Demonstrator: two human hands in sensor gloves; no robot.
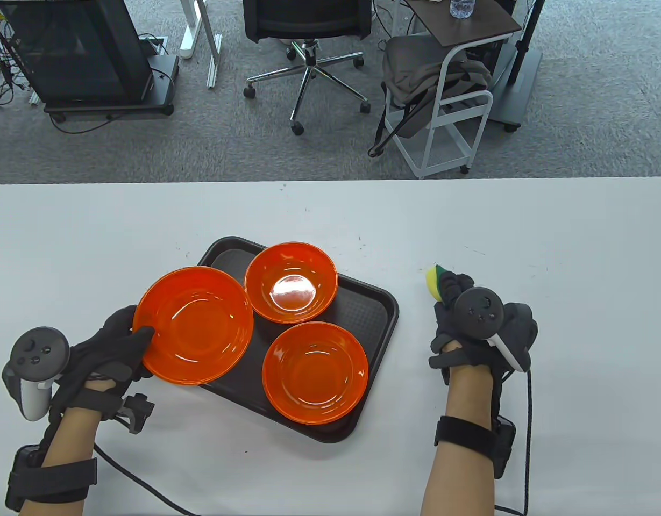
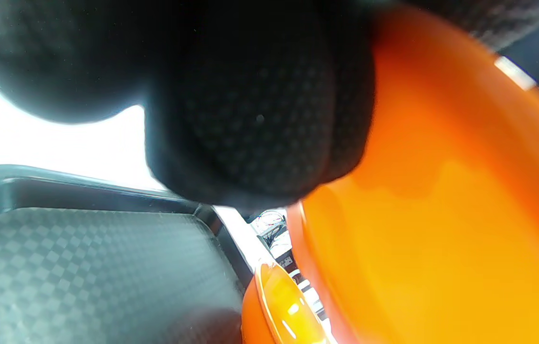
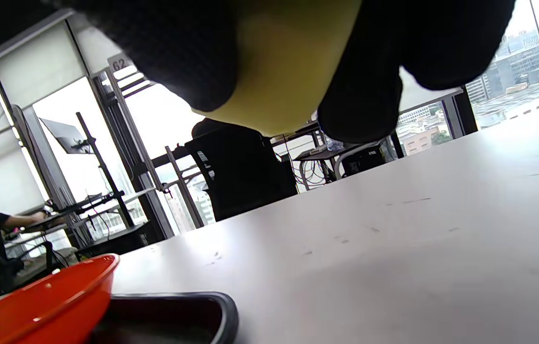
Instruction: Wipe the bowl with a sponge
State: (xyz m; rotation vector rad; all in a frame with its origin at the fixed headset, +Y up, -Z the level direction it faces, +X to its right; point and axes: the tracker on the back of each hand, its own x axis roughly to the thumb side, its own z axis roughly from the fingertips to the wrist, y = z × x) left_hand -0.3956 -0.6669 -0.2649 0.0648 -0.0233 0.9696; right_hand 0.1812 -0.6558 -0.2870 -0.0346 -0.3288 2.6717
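Note:
Three orange bowls are at a black tray (image 1: 362,301). My left hand (image 1: 112,344) grips the rim of the largest bowl (image 1: 196,325) at the tray's left, thumb inside the rim; in the left wrist view my fingers (image 2: 250,119) press on the orange bowl (image 2: 441,215). My right hand (image 1: 470,317) holds a yellow and green sponge (image 1: 436,279) just above the table, right of the tray; in the right wrist view the sponge (image 3: 288,67) sits between my fingers (image 3: 178,52).
Two more orange bowls sit on the tray, one at the back (image 1: 291,289) and one at the front (image 1: 315,372). The white table (image 1: 524,226) stretches around. An office chair (image 1: 308,32) and a white cart (image 1: 448,97) stand beyond its far edge.

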